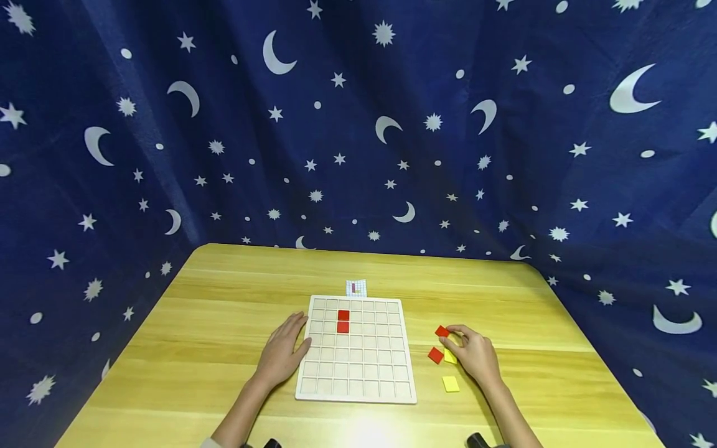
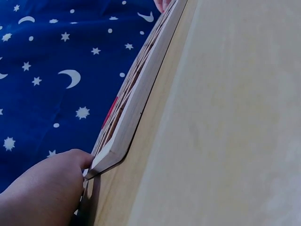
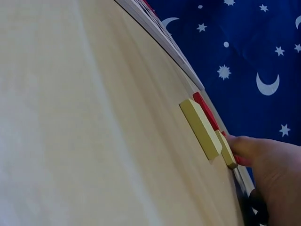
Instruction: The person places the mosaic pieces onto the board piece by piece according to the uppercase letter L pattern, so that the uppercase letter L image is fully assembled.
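A pale wooden grid board lies on the table with two red square tiles in its cells, one directly below the other. Along the board's left edge rests my left hand, fingers extended and thumb touching the rim. To the right of the board, my right hand pinches a red tile between thumb and index finger. Another red tile and a yellow tile lie just below that hand, the yellow one partly by the thumb. A second yellow tile lies nearer the front.
A small printed card with a coloured grid pattern lies behind the board's far edge. The light wooden table is bordered at the back and sides by a dark blue curtain with moons and stars.
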`<state>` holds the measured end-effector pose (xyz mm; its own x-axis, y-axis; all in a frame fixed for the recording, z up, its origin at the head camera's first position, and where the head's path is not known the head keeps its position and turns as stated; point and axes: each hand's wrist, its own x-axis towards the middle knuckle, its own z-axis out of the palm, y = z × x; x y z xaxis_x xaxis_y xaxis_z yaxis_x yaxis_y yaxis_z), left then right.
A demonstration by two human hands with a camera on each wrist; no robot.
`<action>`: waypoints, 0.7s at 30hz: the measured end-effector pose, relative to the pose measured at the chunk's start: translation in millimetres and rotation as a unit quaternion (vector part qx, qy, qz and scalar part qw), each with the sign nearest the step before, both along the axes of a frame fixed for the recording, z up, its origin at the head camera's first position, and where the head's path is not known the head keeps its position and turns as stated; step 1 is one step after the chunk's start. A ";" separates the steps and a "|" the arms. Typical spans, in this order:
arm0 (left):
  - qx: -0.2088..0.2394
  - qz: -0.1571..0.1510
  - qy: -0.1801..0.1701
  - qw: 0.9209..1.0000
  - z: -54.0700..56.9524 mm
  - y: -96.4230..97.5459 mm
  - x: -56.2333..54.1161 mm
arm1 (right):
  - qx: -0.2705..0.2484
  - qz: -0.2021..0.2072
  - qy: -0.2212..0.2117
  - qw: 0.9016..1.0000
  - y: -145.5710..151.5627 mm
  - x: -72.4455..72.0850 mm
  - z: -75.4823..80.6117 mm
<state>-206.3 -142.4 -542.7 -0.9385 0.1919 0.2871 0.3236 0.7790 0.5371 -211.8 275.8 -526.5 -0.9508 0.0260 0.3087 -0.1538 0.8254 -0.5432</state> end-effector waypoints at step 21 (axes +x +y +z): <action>-0.001 -0.001 0.010 1.000 1.2 -0.5 0.5 | 0.015 0.213 0.176 0.961 -105.3 13.8 7.8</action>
<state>-205.7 -142.9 -541.5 -0.9320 0.1943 0.3059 0.3359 0.7801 0.5279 -198.0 170.5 -518.7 -0.7098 -0.3557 0.6080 -0.6509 0.6612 -0.3731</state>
